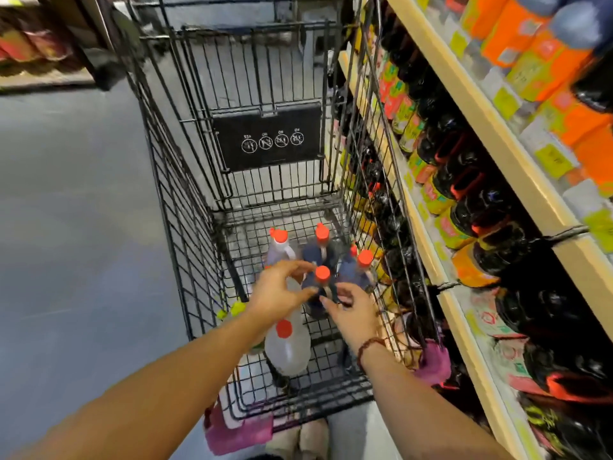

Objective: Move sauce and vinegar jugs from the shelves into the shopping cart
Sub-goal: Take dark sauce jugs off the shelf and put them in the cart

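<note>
We held both bare arms stretched forward and down, our left hand (282, 290) spread with straight fingers, our right hand (352, 310) close beside it, fingers slightly bent.

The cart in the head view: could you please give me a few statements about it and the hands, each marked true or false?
1. A dark jug stands in the cart. True.
2. Every jug in the cart is dark. False: a clear jug stands nearest the person.
3. The left hand and right hand both reach into the cart. True.
4. The shelves are left of the cart. False: the shelves are on its right.
5. A bracelet is on the left wrist. False: the bracelet is on the right wrist.
</note>
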Available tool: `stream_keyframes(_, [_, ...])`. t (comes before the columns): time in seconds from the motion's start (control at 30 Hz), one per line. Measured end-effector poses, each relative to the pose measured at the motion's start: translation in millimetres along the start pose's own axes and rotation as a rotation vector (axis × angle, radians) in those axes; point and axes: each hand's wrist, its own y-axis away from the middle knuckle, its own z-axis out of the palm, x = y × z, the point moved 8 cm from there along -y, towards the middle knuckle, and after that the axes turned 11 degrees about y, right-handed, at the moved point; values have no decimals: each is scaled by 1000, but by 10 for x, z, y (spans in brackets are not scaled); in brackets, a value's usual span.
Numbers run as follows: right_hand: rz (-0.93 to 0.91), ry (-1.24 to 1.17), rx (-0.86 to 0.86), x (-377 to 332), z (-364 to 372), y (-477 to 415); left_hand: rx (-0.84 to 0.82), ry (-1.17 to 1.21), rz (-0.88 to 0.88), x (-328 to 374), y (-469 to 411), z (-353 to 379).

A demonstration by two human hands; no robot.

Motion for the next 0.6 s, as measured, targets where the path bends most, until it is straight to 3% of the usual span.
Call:
stream_keyframes(0.37, [-122, 345, 112, 17, 165, -183, 68, 4, 14, -98, -163, 35])
stream_keyframes(0.6, [-161, 245, 128, -45, 39, -186, 50, 75, -5, -130, -118, 35])
